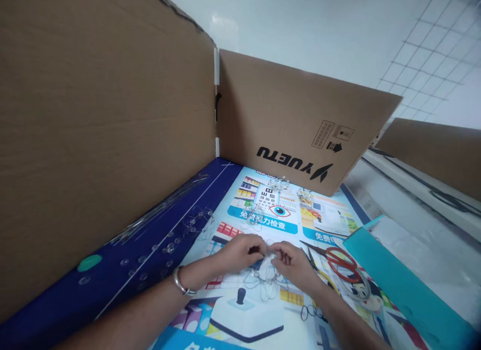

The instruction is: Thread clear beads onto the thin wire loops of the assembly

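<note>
1. Clear-beaded loops of thin silvery wire hang between and just below your hands, well in front of the upright brown cardboard panel printed YUETU.
2. Your left hand and right hand are each closed to a fingertip pinch on the wire, tips nearly meeting; strands so fine probably demand that close grip.
3. Loose clear round beads lie in front of the panel, towards its left, likely spread apart for easy picking.
4. Red-handled metal scissors lie in front of the panel's right part, presumably within your right hand's reach.
5. Your curled fingers cover the pinch, so you cannot tell which strand each hand has.
6. Against the colourful printed sheet, the wire is hard to trace; the beaded clump at the panel's foot is too blurred to count.
</note>
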`<state>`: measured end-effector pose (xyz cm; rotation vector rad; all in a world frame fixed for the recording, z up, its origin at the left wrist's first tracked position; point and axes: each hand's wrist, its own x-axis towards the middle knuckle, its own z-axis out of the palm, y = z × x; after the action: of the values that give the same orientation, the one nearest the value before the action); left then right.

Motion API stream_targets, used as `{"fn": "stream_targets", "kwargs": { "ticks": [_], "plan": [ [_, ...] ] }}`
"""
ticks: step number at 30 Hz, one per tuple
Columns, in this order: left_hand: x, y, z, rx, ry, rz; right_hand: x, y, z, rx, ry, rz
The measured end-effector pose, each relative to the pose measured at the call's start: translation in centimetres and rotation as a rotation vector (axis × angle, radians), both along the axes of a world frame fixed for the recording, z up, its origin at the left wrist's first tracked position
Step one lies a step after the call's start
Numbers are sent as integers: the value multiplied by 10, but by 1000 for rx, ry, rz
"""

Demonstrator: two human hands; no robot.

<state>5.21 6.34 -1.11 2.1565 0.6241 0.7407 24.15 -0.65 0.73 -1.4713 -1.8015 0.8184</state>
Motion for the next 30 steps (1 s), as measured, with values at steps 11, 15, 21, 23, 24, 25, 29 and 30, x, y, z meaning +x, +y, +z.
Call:
{"fn": "stream_targets", "kwargs": {
  "ticks": [11,15,21,23,24,25,29,30],
  "plan": [
    [-4,-4,4,-18,41,13,-3,-1,-4,65,-143,9],
    [-6,-4,4,11,53,14,-4,0,-5,72,-168,9],
    [-7,-6,6,78,45,-2,-5,0,-4,90,-185,5],
    [-7,-6,6,109,47,-2,-5,-1,-4,97,-186,4],
    [-6,-6,6,122,50,-5,-5,-1,-4,100,-186,3],
    [-6,-6,6,133,53,-8,-5,-1,-5,102,-184,3],
    [-7,-6,6,158,69,-7,-4,-1,-7,104,-173,6],
    [-7,-6,6,163,75,-6,-4,-1,-7,104,-171,5]
  ]
}}
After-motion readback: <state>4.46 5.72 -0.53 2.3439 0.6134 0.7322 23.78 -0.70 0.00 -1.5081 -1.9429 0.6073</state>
